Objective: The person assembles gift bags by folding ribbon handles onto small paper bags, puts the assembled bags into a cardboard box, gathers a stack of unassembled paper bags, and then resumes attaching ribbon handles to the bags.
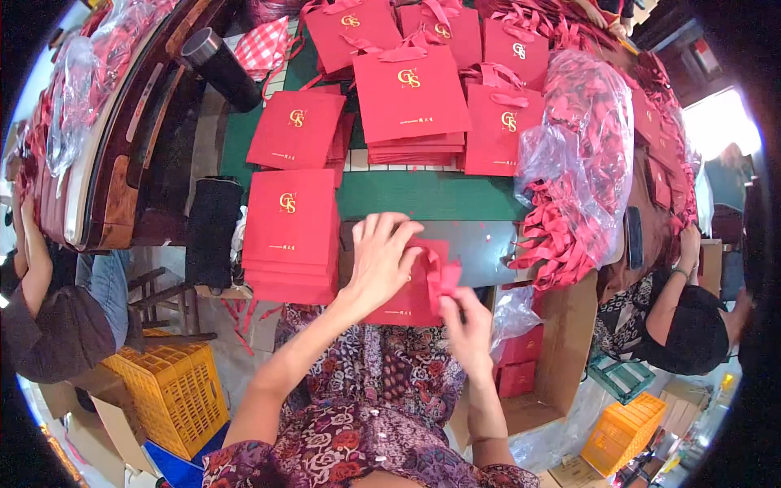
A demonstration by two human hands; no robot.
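Observation:
A red paper gift bag (403, 305) with gold print lies in front of me at the table's near edge. My left hand (380, 259) reaches over its upper left part, fingers bent around the top edge and thumb on the front; some fingertips are hidden. At the bag's right side my right hand (469, 327) pinches a pink ribbon (442, 275), which loops up by the top of the bag. Just left of my hands is a neat stack of red bags (290, 224). Loose pink ribbons spill from a clear plastic bag (590, 146) on the right.
More piled red bags (411, 93) cover the green tabletop (399, 193). A black tumbler (220, 68) stands far left, a phone (634, 237) lies right. An open cardboard box (561, 358) is by my right arm. Yellow crates (175, 398) sit below. Other people work on both sides.

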